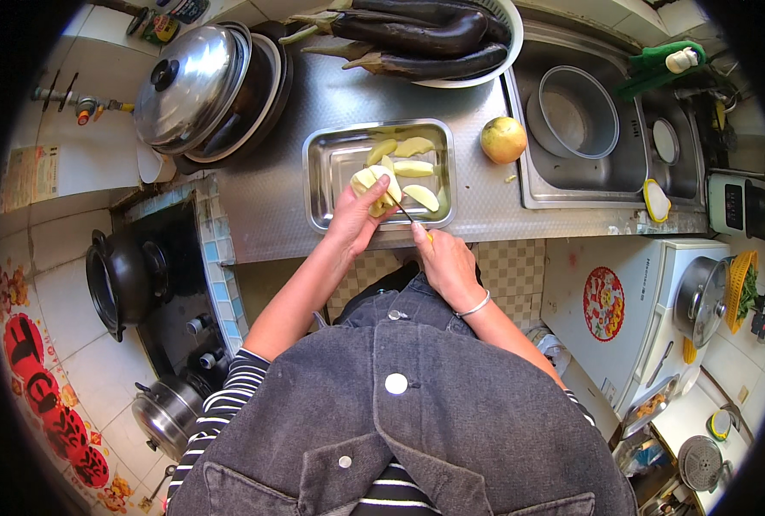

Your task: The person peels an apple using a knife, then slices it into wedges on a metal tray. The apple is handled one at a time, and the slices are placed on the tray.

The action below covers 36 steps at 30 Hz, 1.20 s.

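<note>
My left hand (pixel 355 216) grips a peeled, partly cut pale fruit (pixel 371 183), likely an apple or pear, above a rectangular steel tray (pixel 318 174). In my right hand (pixel 448 263) is a small knife (pixel 404 209) with a yellow handle, mostly covered by my fingers. Its blade meets the right side of the fruit. Several cut wedges lie in the tray, among them one wedge (pixel 421 197) close to the blade and another (pixel 413 169) farther back. A whole yellowish round fruit (pixel 504 140) rests on the steel counter to the tray's right.
A white colander (pixel 515 39) of eggplants (pixel 415 32) stands behind the tray. To the right is a steel double sink (pixel 550 187) holding a metal pot (pixel 573 113). Lidded pans (pixel 192 84) stand at back left. A dark pot (pixel 121 277) sits by the stove at left.
</note>
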Each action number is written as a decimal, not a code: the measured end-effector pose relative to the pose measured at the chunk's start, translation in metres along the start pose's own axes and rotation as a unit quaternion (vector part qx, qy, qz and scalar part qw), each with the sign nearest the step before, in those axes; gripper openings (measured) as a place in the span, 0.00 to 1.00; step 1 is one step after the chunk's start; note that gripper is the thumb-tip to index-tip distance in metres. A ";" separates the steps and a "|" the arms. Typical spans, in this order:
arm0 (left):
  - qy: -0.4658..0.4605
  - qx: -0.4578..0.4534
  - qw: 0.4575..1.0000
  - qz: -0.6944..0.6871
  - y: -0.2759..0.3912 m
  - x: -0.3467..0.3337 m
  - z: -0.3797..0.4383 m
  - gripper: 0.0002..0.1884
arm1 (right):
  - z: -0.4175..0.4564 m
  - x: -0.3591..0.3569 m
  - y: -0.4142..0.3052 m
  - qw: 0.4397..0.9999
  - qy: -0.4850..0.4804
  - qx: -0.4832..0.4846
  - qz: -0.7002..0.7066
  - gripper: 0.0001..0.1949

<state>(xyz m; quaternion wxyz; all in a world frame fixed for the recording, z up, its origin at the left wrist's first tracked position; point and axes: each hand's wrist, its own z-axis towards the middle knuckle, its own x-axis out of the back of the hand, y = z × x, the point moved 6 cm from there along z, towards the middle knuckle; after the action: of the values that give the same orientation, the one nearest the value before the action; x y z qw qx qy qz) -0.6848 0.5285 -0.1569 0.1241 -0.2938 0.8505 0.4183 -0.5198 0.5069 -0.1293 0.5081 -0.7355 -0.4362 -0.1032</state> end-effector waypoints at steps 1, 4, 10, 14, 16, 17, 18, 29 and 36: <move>0.015 0.007 1.000 0.003 -0.001 0.002 0.000 0.21 | 0.000 0.003 -0.002 1.000 0.010 -0.001 -0.025 0.35; 0.050 0.026 0.998 0.020 -0.006 0.007 0.000 0.21 | 0.000 0.004 -0.003 0.997 0.020 -0.008 -0.069 0.33; 0.061 0.041 0.997 0.009 -0.003 0.016 0.004 0.21 | 0.005 0.000 0.007 0.997 0.070 0.039 -0.012 0.35; 0.005 0.015 0.995 -0.103 0.004 0.022 0.005 0.16 | 0.003 -0.010 0.019 0.947 -0.086 -0.061 0.304 0.35; -0.017 0.015 0.990 -0.136 0.003 0.026 0.007 0.19 | -0.001 -0.022 0.020 0.892 -0.166 -0.137 0.398 0.34; -0.050 0.017 0.989 -0.136 0.001 0.026 0.007 0.21 | -0.004 -0.028 0.019 0.856 -0.205 -0.174 0.441 0.33; -0.081 0.020 0.987 -0.137 0.000 0.024 0.006 0.22 | -0.009 -0.028 0.012 0.840 -0.215 -0.184 0.463 0.32; -0.197 -0.010 0.969 -0.152 0.008 0.001 -0.009 0.31 | -0.016 -0.018 -0.003 0.813 -0.255 -0.173 0.494 0.33; -0.218 -0.034 0.965 -0.143 0.008 -0.005 -0.010 0.35 | -0.022 -0.017 -0.011 0.839 -0.226 -0.172 0.465 0.33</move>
<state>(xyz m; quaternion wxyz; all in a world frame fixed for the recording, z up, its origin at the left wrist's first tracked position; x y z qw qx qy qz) -0.6859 0.5263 -0.1431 0.3551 -0.3183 0.7372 0.4786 -0.5316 0.4810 -0.1223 0.2493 -0.9301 -0.1213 0.2408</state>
